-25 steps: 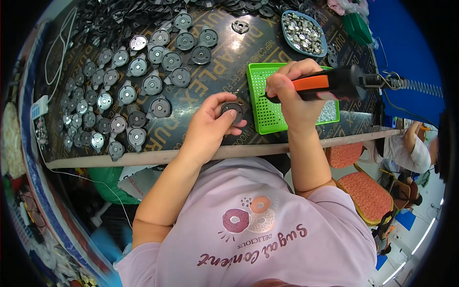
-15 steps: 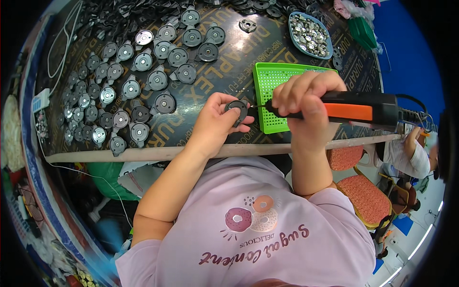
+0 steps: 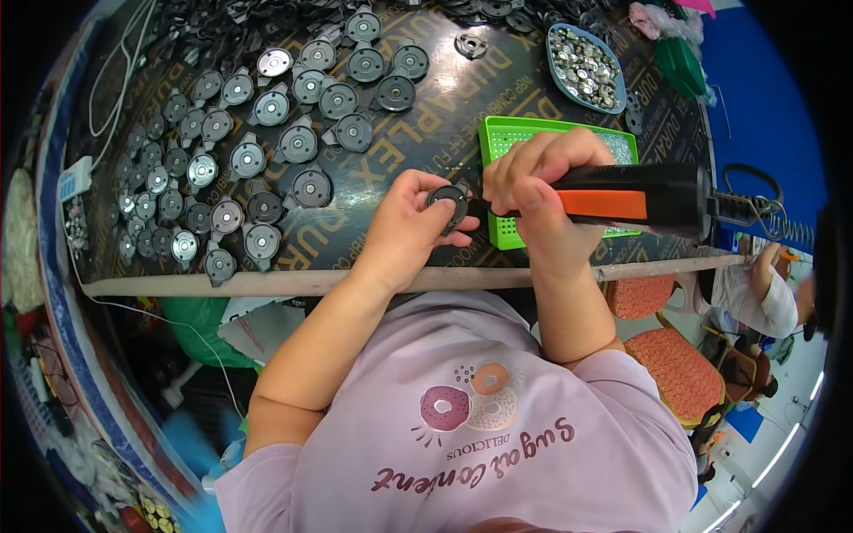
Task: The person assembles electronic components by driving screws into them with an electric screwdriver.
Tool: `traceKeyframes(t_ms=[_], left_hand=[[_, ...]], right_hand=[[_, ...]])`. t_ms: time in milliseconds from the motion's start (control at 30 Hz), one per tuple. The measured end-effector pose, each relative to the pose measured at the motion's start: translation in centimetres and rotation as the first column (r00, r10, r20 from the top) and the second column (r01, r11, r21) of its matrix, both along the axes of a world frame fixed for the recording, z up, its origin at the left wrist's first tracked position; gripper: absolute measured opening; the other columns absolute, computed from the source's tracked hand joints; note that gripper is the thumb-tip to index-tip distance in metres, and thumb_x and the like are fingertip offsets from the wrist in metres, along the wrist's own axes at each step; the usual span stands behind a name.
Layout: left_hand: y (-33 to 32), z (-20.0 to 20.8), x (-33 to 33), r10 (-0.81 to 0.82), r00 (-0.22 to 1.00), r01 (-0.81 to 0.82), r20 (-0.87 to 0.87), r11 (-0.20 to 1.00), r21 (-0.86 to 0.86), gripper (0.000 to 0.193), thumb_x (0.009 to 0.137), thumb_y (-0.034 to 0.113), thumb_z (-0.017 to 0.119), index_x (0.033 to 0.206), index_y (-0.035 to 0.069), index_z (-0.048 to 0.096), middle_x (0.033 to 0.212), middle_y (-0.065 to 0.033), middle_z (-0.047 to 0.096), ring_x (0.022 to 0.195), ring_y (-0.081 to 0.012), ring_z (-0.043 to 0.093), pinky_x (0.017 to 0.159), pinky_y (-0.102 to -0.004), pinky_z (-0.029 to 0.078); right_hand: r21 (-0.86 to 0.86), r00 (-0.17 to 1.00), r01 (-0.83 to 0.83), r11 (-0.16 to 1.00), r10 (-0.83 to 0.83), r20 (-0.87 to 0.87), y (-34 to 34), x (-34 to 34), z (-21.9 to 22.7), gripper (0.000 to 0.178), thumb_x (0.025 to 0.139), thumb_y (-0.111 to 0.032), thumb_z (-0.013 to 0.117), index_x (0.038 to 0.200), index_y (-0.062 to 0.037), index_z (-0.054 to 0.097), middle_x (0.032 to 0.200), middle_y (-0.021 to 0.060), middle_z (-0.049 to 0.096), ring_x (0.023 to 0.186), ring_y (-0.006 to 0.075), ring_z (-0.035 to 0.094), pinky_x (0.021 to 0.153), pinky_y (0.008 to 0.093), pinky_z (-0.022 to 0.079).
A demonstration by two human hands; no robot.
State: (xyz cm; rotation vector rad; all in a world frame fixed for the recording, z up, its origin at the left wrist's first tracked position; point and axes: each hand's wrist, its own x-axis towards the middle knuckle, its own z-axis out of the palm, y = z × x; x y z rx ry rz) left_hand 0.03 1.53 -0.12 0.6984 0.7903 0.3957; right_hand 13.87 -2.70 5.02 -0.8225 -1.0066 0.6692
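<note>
My left hand (image 3: 402, 226) pinches a round black plastic part (image 3: 451, 211) between thumb and fingers, above the table's near side. My right hand (image 3: 553, 191) wraps round a black electric screwdriver (image 3: 671, 200) with an orange panel. The tool lies almost level and its front end points left at the part. Its tip is close against the part; whether it touches a screw is too small to tell. Under the right hand sits a bright green perforated basket (image 3: 505, 233) with small shiny pieces inside, partly hidden by the hand and tool.
Many similar round black parts (image 3: 297, 144) lie spread over the dark table (image 3: 391, 151), with a heap at the back. A blue tray (image 3: 586, 67) of small metal pieces stands at the back right. A coiled cord (image 3: 786, 228) trails off the screwdriver. Red chairs (image 3: 671, 369) stand beyond the edge.
My right hand and the screwdriver have shifted left, bringing the tip up to the black part. The left hand keeps its hold with little movement. The view has shifted slightly.
</note>
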Motion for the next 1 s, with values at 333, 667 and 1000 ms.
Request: traceKeyframes(t_ms=[333, 667, 1000], left_hand=[[0.2, 0.2, -0.1, -0.005, 1.0, 0.005, -0.008, 1.0, -0.005, 0.023, 0.091, 0.002, 0.051, 0.11, -0.003, 0.04, 0.101, -0.0159, 0.061, 0.082, -0.0227, 0.068, 0.063, -0.0289, 0.059], [-0.1, 0.1, 0.1, 0.007, 1.0, -0.007, 0.001, 1.0, 0.004, 0.024, 0.091, 0.0, 0.05, 0.112, -0.003, 0.039, 0.1, -0.0158, 0.06, 0.083, -0.0226, 0.068, 0.064, -0.0289, 0.059], [-0.2, 1.4, -2.2, -0.124, 0.99, 0.13, -0.074, 0.988, 0.088, 0.022, 0.091, 0.001, 0.049, 0.113, 0.001, 0.044, 0.102, -0.013, 0.057, 0.082, -0.019, 0.067, 0.063, -0.0245, 0.055]], right_hand=[[-0.018, 0.969, -0.145, 0.989, 0.146, 0.198, -0.2, 0.4, 0.1, 0.024, 0.085, -0.006, 0.066, 0.084, -0.0077, 0.042, 0.064, 0.0063, 0.052, 0.051, 0.0153, 0.05, 0.054, 0.0315, 0.047], [-0.077, 0.987, -0.022, 0.997, 0.034, 0.16, -0.5, -0.5, 0.0, 0.024, 0.083, 0.001, 0.063, 0.086, -0.007, 0.041, 0.068, 0.0073, 0.052, 0.054, 0.0161, 0.051, 0.058, 0.0355, 0.049], [0.174, 0.998, -0.055, 0.983, 0.047, 0.052, -0.8, 1.5, 1.6, 0.038, 0.07, 0.0, 0.081, 0.087, -0.0063, 0.047, 0.072, 0.0055, 0.055, 0.06, 0.0142, 0.055, 0.057, 0.0289, 0.049]])
